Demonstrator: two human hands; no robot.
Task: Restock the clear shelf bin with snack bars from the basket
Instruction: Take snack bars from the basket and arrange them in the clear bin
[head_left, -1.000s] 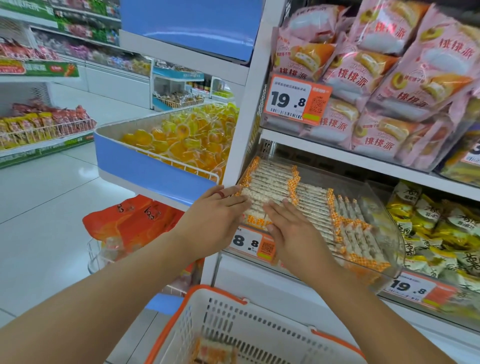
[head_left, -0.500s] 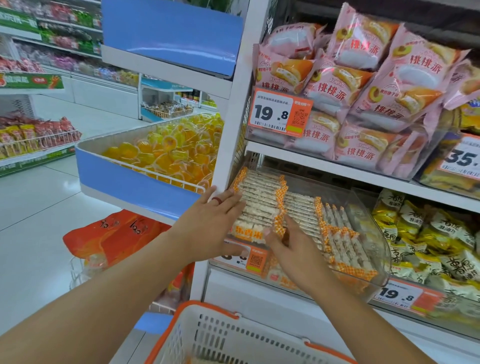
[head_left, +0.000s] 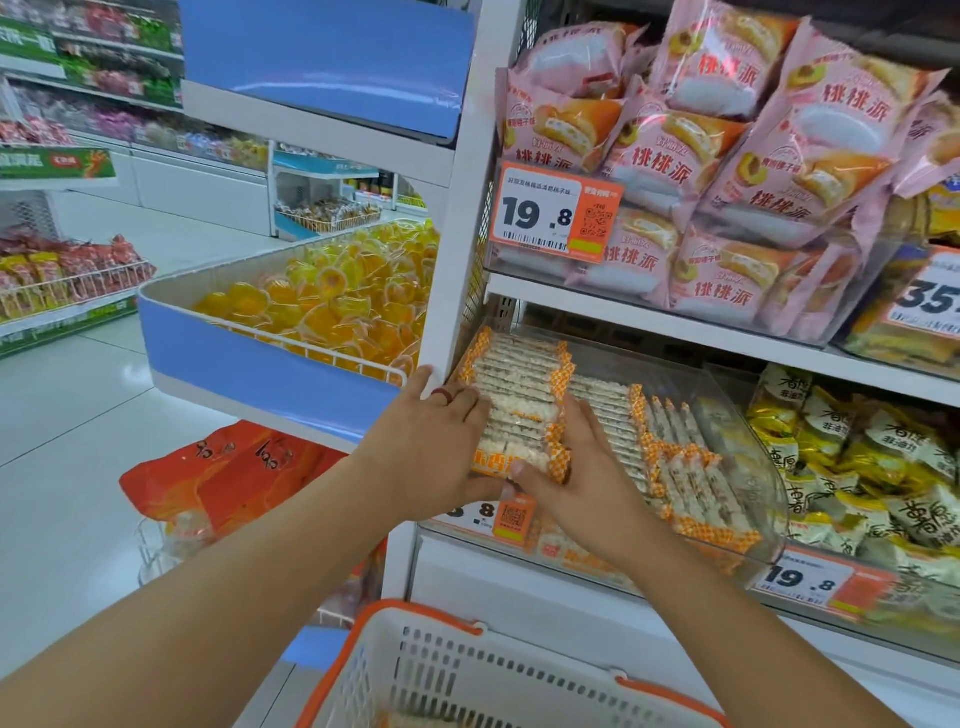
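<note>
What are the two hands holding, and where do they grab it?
Both hands squeeze a stack of snack bars in the clear bin: left hand on its left side, right hand on its right.

Head view, close, facing down-forward at shelf bin (head_left: 748, 415)
</note>
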